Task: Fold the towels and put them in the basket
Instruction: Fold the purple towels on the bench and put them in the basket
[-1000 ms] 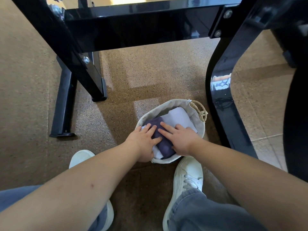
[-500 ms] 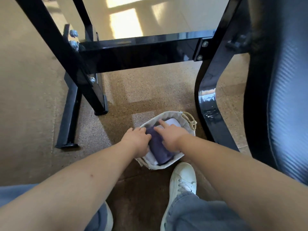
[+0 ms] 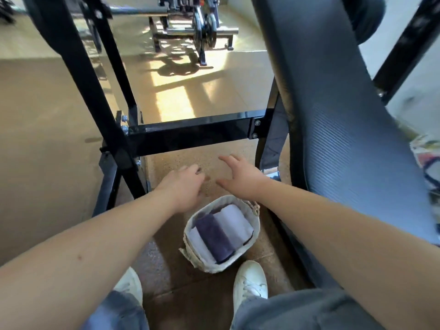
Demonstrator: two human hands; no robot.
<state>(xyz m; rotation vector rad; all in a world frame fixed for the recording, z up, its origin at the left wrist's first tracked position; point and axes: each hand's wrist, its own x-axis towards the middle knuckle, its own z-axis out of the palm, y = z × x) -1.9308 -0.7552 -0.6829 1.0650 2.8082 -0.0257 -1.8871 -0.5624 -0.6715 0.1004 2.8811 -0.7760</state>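
Note:
A small cream fabric basket (image 3: 247,254) stands on the brown floor between my feet. Folded towels lie packed side by side in it: a dark purple towel (image 3: 215,236) in the middle, a pale lilac one (image 3: 234,220) to its right and a white one (image 3: 200,244) to its left. My left hand (image 3: 184,186) hovers above and beyond the basket with fingers loosely curled, holding nothing. My right hand (image 3: 240,178) is also raised beyond the basket, fingers spread, empty.
A black metal frame with a crossbar (image 3: 190,135) and slanted legs (image 3: 78,75) stands just beyond the basket. A grey padded board (image 3: 345,144) slopes down on the right. My white shoes (image 3: 250,282) flank the basket. Exercise equipment (image 3: 200,22) stands farther off.
Both hands have let go of the towels and lifted out of the basket, moving forward. The view has tilted upward, showing more of the room.

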